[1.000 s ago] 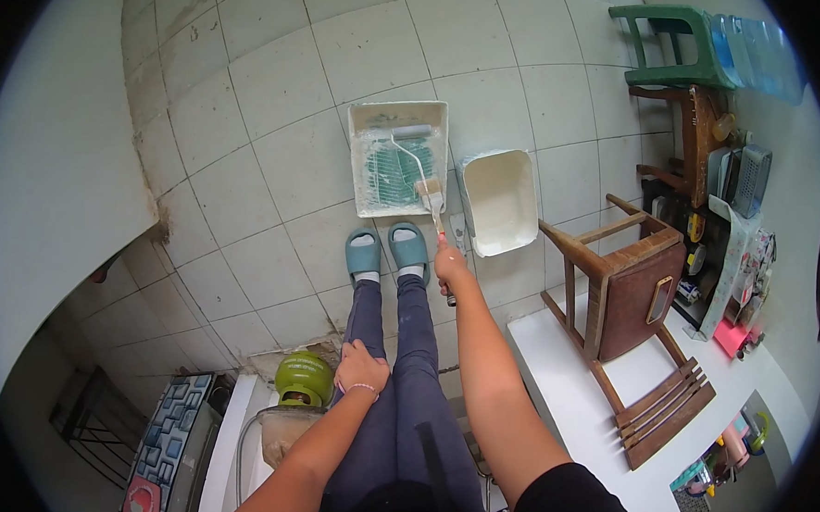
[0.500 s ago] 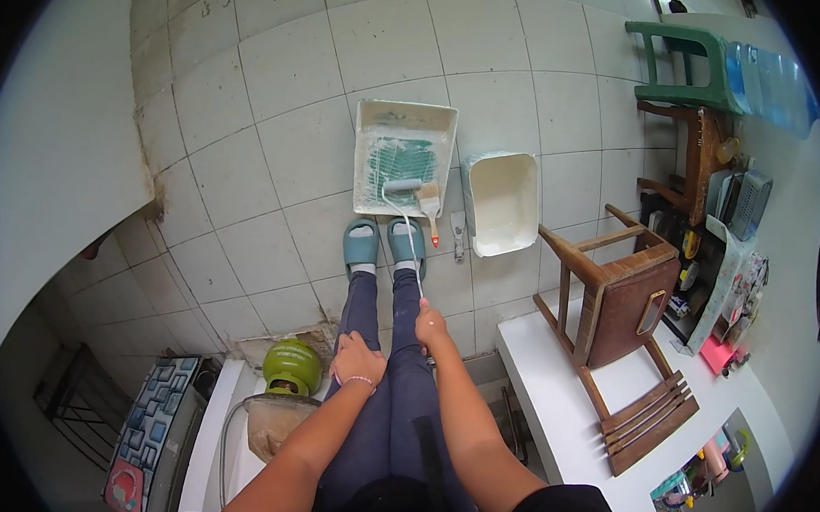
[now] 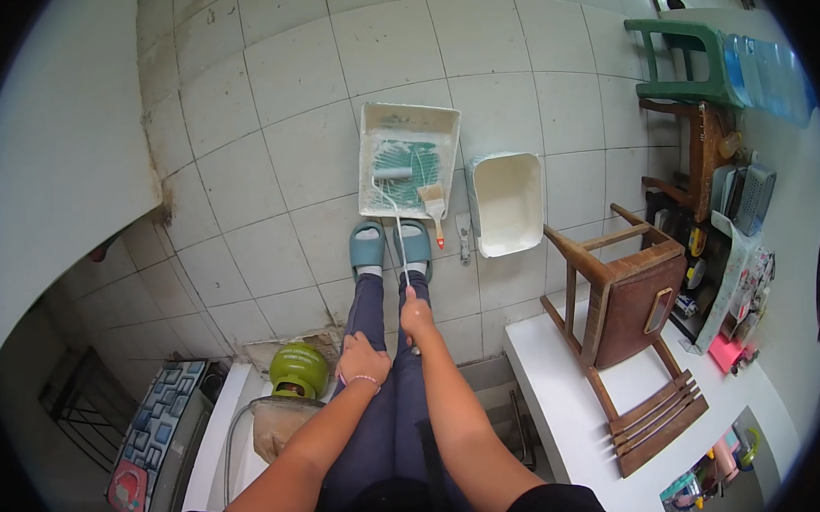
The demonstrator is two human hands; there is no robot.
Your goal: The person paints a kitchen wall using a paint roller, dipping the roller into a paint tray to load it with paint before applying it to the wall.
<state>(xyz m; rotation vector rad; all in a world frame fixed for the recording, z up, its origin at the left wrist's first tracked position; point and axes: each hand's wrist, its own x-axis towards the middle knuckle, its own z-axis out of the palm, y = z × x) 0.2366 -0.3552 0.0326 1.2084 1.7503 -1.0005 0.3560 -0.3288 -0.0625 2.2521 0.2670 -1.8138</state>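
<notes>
My right hand (image 3: 416,317) is closed around the handle of a paint roller (image 3: 393,174), whose thin white frame runs forward over my right foot. The roller's sleeve lies in a paint tray (image 3: 370,129) on the floor, against the ribbed slope streaked with white and green paint. A paintbrush (image 3: 433,202) rests at the tray's near right corner, its red-tipped handle sticking out over the rim. With the fingers laid over my left leg near the knee, my left hand (image 3: 364,359) holds nothing.
Right of the tray stands a white bucket (image 3: 540,207), with a scraper-like tool (image 3: 465,238) between them. A wooden chair (image 3: 635,305) lies on a white ledge (image 3: 552,375). A green gas cylinder (image 3: 298,371) is by my left leg; a green stool (image 3: 683,90) stands far right.
The roller's sleeve has moved left across the ribbed slope, and my right hand has shifted left and slightly forward with the handle. My left hand stays on my leg.
</notes>
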